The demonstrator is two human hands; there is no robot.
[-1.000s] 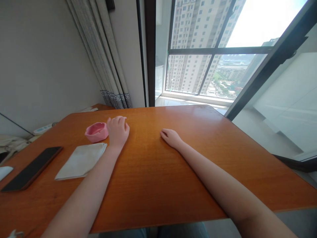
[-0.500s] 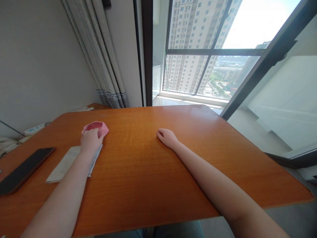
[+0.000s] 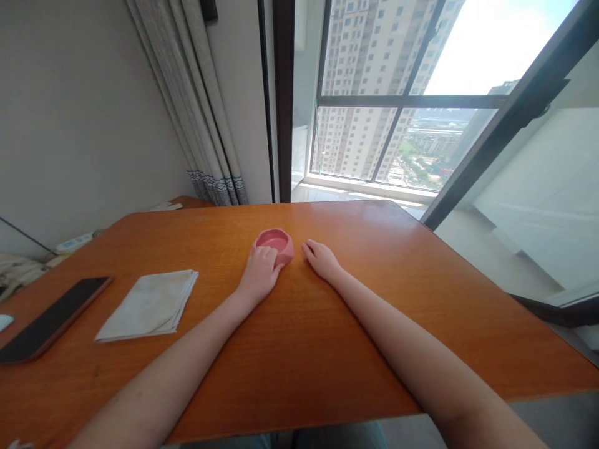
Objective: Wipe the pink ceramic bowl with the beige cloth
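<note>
A small pink bowl (image 3: 283, 251) with an angular outer wall is at the middle of the wooden table (image 3: 262, 374). My left hand (image 3: 262, 269) grips its near side, with the fingers over the rim and the thumb along the outside. Just right of the bowl, apart from it, my right hand (image 3: 321, 258) rests on the tabletop, its fingers loosely curled together and nothing visible in them. Off to the left lies a folded whitish cloth (image 3: 147, 305), flat on the wood.
Left of the cloth is a long dark flat object (image 3: 56, 318) with a reddish edge, and a white item (image 3: 4, 322) sits at the frame's edge. A power strip (image 3: 73, 243) lies beyond the table's left side. Curtain (image 3: 201, 125) and window (image 3: 397, 100) stand behind.
My left hand has carried the pink bowl rightward from beyond the cloth to the table's middle, near my right hand. The cloth is now fully uncovered. My right hand has barely moved.
</note>
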